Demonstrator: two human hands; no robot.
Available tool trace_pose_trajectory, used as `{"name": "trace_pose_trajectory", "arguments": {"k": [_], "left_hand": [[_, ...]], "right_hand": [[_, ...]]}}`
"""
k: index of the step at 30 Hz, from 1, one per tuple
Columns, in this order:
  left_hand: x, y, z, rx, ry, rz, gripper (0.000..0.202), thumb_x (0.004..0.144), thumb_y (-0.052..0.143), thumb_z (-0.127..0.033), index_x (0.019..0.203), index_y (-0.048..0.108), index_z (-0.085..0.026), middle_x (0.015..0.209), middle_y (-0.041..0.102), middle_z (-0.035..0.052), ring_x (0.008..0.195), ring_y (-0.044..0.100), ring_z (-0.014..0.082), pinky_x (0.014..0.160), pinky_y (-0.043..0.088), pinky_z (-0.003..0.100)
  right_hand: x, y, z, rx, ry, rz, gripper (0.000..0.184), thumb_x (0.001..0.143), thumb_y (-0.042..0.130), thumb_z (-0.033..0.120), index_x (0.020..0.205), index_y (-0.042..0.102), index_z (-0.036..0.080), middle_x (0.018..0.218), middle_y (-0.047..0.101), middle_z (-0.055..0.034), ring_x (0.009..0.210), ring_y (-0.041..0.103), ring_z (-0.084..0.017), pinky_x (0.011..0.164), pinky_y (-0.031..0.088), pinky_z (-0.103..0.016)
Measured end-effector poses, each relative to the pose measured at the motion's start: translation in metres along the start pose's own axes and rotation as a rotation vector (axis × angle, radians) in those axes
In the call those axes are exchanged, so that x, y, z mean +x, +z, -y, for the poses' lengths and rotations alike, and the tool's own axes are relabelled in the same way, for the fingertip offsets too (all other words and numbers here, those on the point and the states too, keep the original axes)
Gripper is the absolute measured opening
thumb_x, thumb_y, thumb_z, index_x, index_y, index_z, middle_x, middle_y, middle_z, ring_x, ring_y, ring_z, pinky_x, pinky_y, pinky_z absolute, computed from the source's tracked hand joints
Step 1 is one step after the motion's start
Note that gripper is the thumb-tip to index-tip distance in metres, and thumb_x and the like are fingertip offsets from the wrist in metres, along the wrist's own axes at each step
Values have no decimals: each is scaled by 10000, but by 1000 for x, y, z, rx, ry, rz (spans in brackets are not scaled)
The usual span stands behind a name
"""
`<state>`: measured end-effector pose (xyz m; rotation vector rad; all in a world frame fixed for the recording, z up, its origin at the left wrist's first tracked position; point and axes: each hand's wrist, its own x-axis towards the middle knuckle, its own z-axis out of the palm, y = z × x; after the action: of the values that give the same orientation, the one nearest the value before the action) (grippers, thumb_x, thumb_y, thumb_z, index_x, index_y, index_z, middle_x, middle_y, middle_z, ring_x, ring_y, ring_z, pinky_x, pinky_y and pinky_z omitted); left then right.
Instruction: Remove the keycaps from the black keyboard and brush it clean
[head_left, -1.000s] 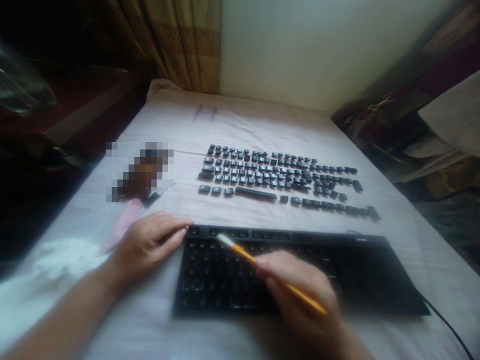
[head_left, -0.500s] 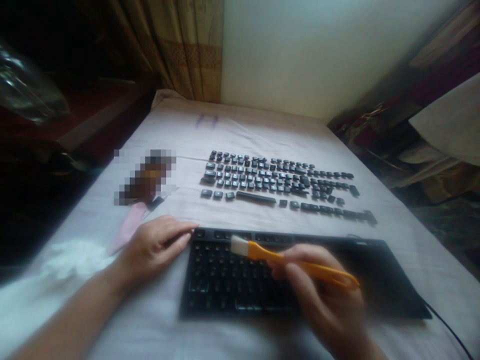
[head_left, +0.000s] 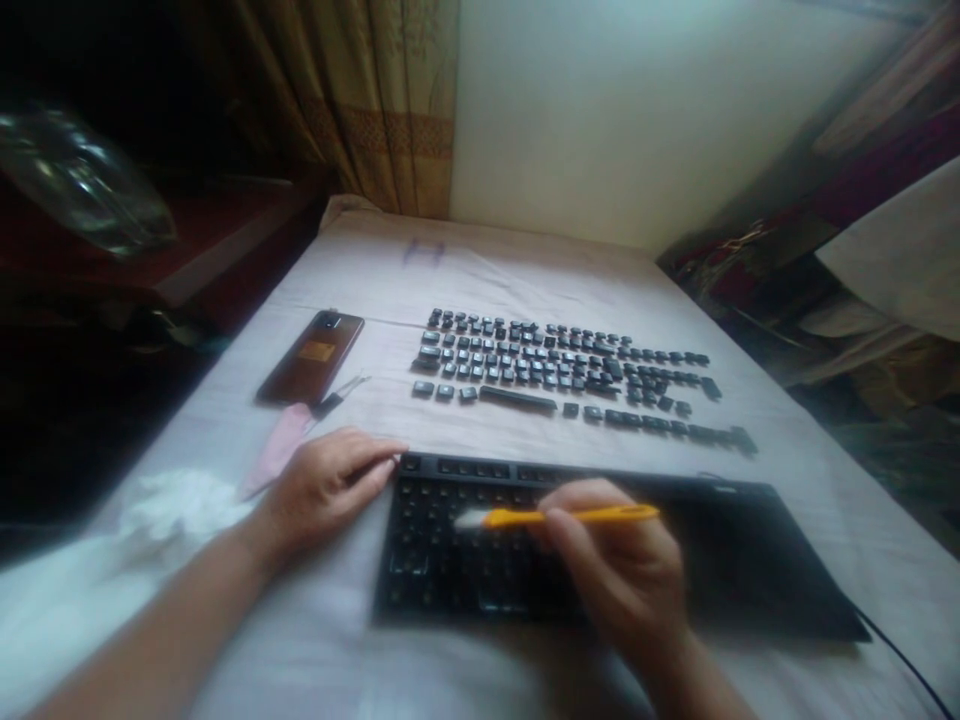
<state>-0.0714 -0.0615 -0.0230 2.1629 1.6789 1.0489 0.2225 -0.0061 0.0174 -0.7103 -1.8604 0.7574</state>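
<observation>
A black keyboard (head_left: 750,560) with its keycaps off lies flat in front of me, its cable leaving at the right. My left hand (head_left: 337,480) pinches the keyboard's far left corner between thumb and fingers. Gripped in my right hand (head_left: 619,565) is a yellow-handled brush (head_left: 517,518). Its pale bristles, blurred by motion, are over the left part of the bare key sockets; whether they touch is hard to tell. Beyond the keyboard, loose black keycaps (head_left: 517,375) are laid out in rows, with a long space bar (head_left: 517,399) at the near side.
A brown phone (head_left: 311,360) lies at the left on the pale cloth (head_left: 525,270). Nearer are a pink cloth (head_left: 277,450), a small dark tool with thin metal tips (head_left: 337,397) and crumpled white material (head_left: 172,510). A wall and curtain stand behind.
The brush has moved down and slightly left over the sockets, its handle now nearly level. My left hand keeps its hold on the corner. The view has shifted a little.
</observation>
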Motion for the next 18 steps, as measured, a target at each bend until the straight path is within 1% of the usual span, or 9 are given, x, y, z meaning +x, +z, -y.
{"name": "trace_pose_trajectory", "arguments": {"k": [4, 7, 12, 18], "left_hand": [[0, -1, -2, 0, 0, 8, 218, 949, 591, -262, 1092, 752, -224, 945, 793, 57, 845, 742, 177, 780, 613, 294], [1, -1, -3, -15, -7, 13, 213, 950, 590, -245, 1091, 749, -222, 953, 791, 51, 856, 741, 171, 778, 608, 279], [0, -1, -2, -11, -21, 22, 222, 954, 585, -262, 1102, 747, -228, 965, 790, 56, 876, 740, 183, 795, 610, 296], [0, -1, 0, -6, -2, 22, 219, 951, 591, -252, 1106, 743, -228, 962, 791, 50, 860, 740, 177, 792, 608, 290]], "right_hand": [[2, 1, 3, -46, -76, 92, 107, 860, 642, 93, 832, 661, 194, 666, 726, -20, 529, 693, -152, 506, 567, -233], [4, 1, 4, -94, -126, 136, 109, 873, 628, 102, 824, 649, 197, 647, 717, -24, 515, 678, -153, 497, 562, -245], [3, 5, 2, -100, -121, 135, 118, 906, 612, 128, 818, 644, 200, 624, 705, -15, 504, 667, -144, 490, 548, -235], [4, 9, 5, -25, -89, 201, 145, 923, 605, 147, 800, 665, 195, 626, 714, -26, 505, 675, -151, 493, 553, -234]]}}
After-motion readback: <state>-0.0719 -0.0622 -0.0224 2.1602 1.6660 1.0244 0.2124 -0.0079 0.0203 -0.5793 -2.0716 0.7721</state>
